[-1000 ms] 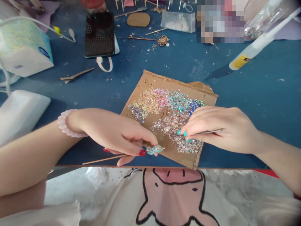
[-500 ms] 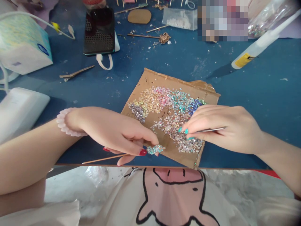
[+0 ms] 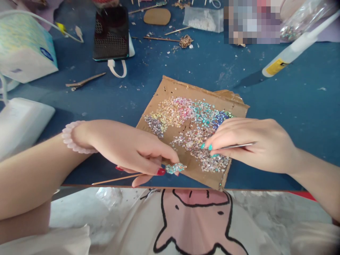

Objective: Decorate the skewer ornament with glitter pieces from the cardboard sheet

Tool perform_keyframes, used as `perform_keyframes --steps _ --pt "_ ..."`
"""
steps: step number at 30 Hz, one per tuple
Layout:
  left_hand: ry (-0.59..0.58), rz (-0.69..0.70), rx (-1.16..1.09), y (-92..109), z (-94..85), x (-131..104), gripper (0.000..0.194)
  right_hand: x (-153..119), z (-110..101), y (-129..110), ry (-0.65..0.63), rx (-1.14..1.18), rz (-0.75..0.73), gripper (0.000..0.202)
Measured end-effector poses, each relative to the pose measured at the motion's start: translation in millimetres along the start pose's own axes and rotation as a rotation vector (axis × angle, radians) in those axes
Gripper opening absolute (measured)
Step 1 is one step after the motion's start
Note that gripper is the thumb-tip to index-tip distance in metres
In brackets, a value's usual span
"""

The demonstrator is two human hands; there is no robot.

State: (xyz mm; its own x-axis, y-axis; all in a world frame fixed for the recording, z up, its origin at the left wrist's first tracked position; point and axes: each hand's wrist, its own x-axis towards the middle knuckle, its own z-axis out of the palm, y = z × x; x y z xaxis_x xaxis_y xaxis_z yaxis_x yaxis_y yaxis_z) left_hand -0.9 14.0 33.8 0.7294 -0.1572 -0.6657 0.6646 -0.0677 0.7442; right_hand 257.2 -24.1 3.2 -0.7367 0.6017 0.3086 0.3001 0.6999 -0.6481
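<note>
My left hand is closed around a small rhinestone-covered ornament, which pokes out past the thumb and fingertips over the near edge of the cardboard. A thin wooden stick runs out leftward from under the same hand; whether it joins the ornament is hidden by the fingers. Slim metal tweezers are pinched in my right hand, with the fingertips low over pale rhinestones. Beneath both hands lies a cardboard sheet, bearing loose rhinestones in yellow, pink, turquoise, blue and silver patches.
A glue bottle leans in at the right. Farther back are a phone, a bag of white beads and a hairpin with a gold flower. On the left are a metal clip, a tissue box and a white device.
Both hands stay almost still, with the ornament and tweezers in the same places. The view has shifted very slightly.
</note>
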Motion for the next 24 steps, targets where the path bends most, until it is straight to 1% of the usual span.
perform_keyframes --steps 8,13,18,24 --pt "0.014 0.018 0.014 -0.6 -0.4 -0.9 0.012 -0.1 -0.7 -0.1 0.031 -0.029 0.027 0.007" --pt "-0.004 0.012 -0.010 -0.1 -0.5 -0.8 0.011 0.4 -0.6 -0.5 0.040 -0.029 0.047 0.008" --pt "-0.003 0.023 -0.018 0.5 -0.8 -0.3 0.013 0.3 -0.9 -0.7 0.025 -0.020 0.036 0.008" --pt "-0.006 0.037 0.006 -0.8 -0.9 0.0 0.013 -1.1 -3.1 -1.5 0.027 -0.045 0.064 0.009"
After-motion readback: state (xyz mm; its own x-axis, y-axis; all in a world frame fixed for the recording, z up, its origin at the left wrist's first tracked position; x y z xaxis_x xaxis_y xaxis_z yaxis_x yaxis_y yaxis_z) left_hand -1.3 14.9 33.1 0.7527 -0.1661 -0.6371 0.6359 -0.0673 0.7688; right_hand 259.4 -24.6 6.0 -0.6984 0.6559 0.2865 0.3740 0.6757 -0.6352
